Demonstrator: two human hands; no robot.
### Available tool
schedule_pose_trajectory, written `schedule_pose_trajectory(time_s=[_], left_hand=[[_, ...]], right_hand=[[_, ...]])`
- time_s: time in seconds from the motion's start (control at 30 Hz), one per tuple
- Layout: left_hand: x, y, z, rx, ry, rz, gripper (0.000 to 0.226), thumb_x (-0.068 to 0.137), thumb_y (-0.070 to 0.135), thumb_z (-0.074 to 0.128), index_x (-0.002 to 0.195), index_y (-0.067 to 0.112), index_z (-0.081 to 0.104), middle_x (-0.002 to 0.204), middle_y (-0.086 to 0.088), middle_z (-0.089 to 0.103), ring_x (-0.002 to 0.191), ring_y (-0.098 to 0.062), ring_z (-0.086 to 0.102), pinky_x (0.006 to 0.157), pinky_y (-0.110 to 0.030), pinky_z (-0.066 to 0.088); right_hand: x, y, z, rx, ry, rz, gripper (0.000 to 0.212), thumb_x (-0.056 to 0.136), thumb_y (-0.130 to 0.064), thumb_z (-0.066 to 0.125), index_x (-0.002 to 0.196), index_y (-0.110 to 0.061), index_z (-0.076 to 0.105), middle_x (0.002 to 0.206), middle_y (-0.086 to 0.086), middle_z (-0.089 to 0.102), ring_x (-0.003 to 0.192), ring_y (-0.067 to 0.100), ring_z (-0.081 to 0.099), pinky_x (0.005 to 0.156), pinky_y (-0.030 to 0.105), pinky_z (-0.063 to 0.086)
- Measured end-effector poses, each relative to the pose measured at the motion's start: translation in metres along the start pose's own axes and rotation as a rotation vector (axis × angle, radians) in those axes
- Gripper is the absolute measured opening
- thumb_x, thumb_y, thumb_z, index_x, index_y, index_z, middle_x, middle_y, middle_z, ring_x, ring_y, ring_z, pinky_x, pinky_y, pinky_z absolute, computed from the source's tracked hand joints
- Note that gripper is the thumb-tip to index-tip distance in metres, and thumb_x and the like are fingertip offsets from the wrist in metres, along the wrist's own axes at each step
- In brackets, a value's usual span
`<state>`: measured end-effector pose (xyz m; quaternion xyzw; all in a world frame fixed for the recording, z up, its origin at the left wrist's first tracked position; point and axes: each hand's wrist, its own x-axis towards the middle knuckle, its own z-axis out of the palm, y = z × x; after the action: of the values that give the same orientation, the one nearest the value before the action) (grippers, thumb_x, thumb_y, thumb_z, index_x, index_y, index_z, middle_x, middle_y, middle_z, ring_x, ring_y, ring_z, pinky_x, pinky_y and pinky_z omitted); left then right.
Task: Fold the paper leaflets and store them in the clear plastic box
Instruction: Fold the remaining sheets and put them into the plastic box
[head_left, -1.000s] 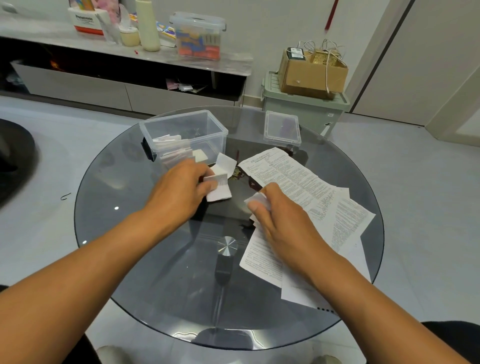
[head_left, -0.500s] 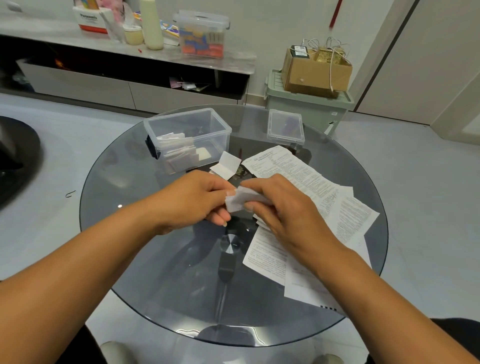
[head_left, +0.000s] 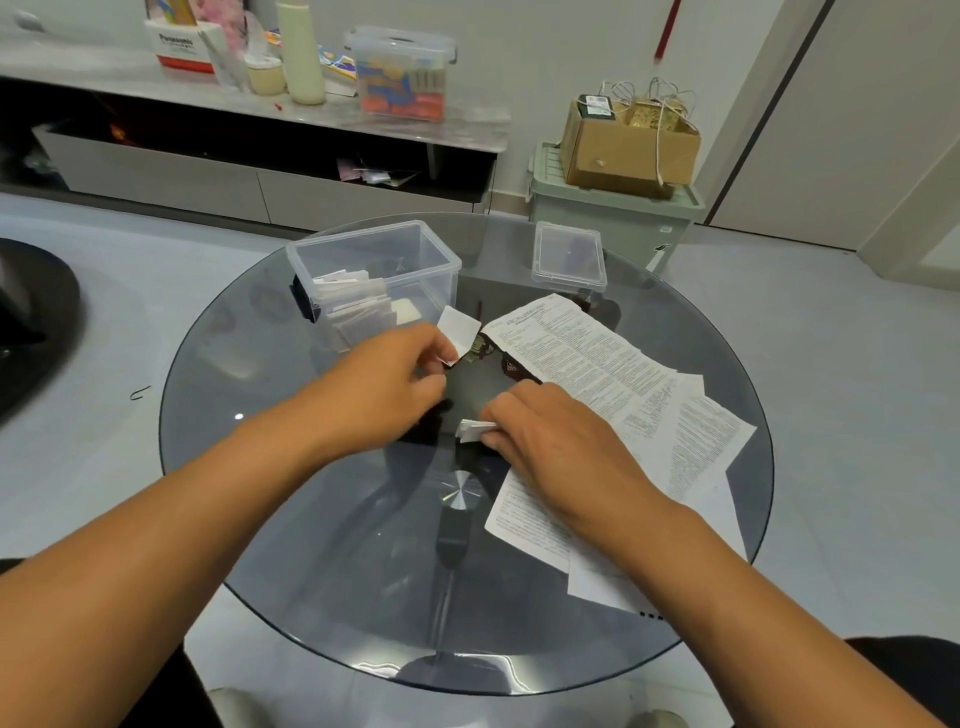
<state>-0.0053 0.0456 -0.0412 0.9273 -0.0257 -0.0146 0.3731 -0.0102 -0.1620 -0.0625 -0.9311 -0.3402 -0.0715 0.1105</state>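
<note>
The right hand (head_left: 550, 441) is pinching a folded leaflet (head_left: 475, 430) well short of the clear plastic box (head_left: 374, 270), while the left hand (head_left: 384, 384), nearer the box, is gripping another folded piece (head_left: 457, 332) just beside its front wall.

Right hand (head_left: 558, 441) pinches a small folded leaflet (head_left: 475, 430) just above the glass table (head_left: 311, 519). Left hand (head_left: 387, 382), fingers curled, touches another folded piece (head_left: 457, 332) near the clear plastic box (head_left: 415, 260). Unfolded printed leaflets (head_left: 597, 364) lie right of the box, its lid (head_left: 570, 260) beyond them.
</note>
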Motion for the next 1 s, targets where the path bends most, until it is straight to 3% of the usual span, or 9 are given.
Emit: schedule_pose_trajectory(time_s=[0.1, 0.17, 0.33, 0.5, 0.67, 0.77, 0.83, 0.93, 1.0], left_hand=[[0.015, -0.008, 0.003, 0.400, 0.058, 0.122, 0.047, 0.099, 0.026, 0.058, 0.145, 0.029, 0.047, 0.145, 0.007, 0.050, 0.118, -0.020, 0.057, 0.093, -0.037, 0.049], [0.023, -0.009, 0.007, 0.511, 0.059, 0.148, 0.050, 0.099, 0.032, 0.055, 0.147, 0.028, 0.044, 0.148, 0.005, 0.049, 0.126, -0.024, 0.052, 0.095, -0.043, 0.049], [0.042, -0.013, 0.006, 0.659, 0.071, 0.140, 0.030, 0.102, 0.035, 0.047, 0.122, 0.019, 0.061, 0.117, -0.005, 0.061, 0.102, -0.030, 0.060, 0.082, -0.044, 0.053], [0.046, -0.017, 0.006, 0.707, 0.104, 0.176, 0.025, 0.104, 0.033, 0.048, 0.114, 0.018, 0.065, 0.113, -0.006, 0.061, 0.095, -0.031, 0.063, 0.075, -0.043, 0.055], [0.040, -0.011, 0.005, 0.399, 0.136, 0.118, 0.012, 0.099, 0.021, 0.058, 0.102, 0.021, 0.069, 0.091, -0.001, 0.068, 0.079, -0.022, 0.061, 0.068, -0.035, 0.050], [0.028, 0.000, 0.001, -0.036, 0.061, 0.027, 0.009, 0.099, 0.029, 0.064, 0.099, 0.025, 0.073, 0.086, 0.011, 0.069, 0.080, -0.007, 0.063, 0.069, -0.024, 0.048], [0.022, 0.006, -0.001, -0.077, -0.038, 0.040, 0.010, 0.097, 0.033, 0.066, 0.097, 0.027, 0.074, 0.090, 0.011, 0.070, 0.084, -0.005, 0.063, 0.072, -0.023, 0.048], [0.015, 0.011, -0.001, 0.017, -0.142, 0.092, 0.010, 0.094, 0.036, 0.069, 0.091, 0.027, 0.071, 0.098, 0.009, 0.065, 0.087, -0.007, 0.062, 0.077, -0.025, 0.051], [0.012, 0.010, 0.002, -0.011, -0.146, 0.098, 0.010, 0.092, 0.035, 0.072, 0.093, 0.025, 0.070, 0.098, 0.009, 0.067, 0.086, -0.007, 0.064, 0.080, -0.029, 0.055]], right_hand=[[0.000, 0.000, -0.001, 0.035, -0.053, 0.041, 0.026, 0.105, -0.037, 0.041, 0.105, -0.017, 0.058, 0.102, -0.002, 0.054, 0.091, 0.020, 0.048, 0.075, 0.044, 0.046], [0.000, 0.000, -0.003, 0.083, -0.068, 0.082, 0.026, 0.108, -0.038, 0.041, 0.102, -0.017, 0.055, 0.100, -0.003, 0.051, 0.090, 0.018, 0.046, 0.078, 0.042, 0.045], [0.001, 0.003, -0.011, 0.241, -0.092, 0.189, 0.028, 0.109, -0.041, 0.039, 0.098, -0.019, 0.053, 0.095, -0.005, 0.051, 0.087, 0.018, 0.048, 0.080, 0.043, 0.046], [0.000, 0.004, -0.011, 0.437, 0.001, 0.256, 0.026, 0.109, -0.041, 0.040, 0.096, -0.022, 0.052, 0.094, -0.006, 0.053, 0.086, 0.013, 0.049, 0.076, 0.035, 0.043], [0.006, 0.009, -0.013, 0.643, 0.151, 0.388, 0.027, 0.107, -0.040, 0.048, 0.091, -0.019, 0.052, 0.087, -0.006, 0.054, 0.078, 0.012, 0.049, 0.067, 0.031, 0.034], [0.009, 0.011, -0.012, 0.715, 0.182, 0.412, 0.028, 0.106, -0.040, 0.051, 0.088, -0.020, 0.053, 0.082, -0.007, 0.055, 0.075, 0.011, 0.050, 0.067, 0.030, 0.036], [0.011, 0.009, -0.013, 0.757, 0.168, 0.408, 0.026, 0.105, -0.040, 0.053, 0.087, -0.021, 0.056, 0.080, -0.009, 0.057, 0.070, 0.007, 0.051, 0.066, 0.028, 0.040], [0.013, 0.008, -0.012, 0.878, 0.155, 0.425, 0.022, 0.103, -0.039, 0.059, 0.092, -0.020, 0.065, 0.086, 0.001, 0.069, 0.081, 0.021, 0.065, 0.078, 0.047, 0.057], [0.013, 0.006, -0.010, 0.933, 0.154, 0.433, 0.021, 0.099, -0.040, 0.063, 0.095, -0.020, 0.069, 0.092, 0.005, 0.073, 0.091, 0.031, 0.070, 0.084, 0.059, 0.057]])
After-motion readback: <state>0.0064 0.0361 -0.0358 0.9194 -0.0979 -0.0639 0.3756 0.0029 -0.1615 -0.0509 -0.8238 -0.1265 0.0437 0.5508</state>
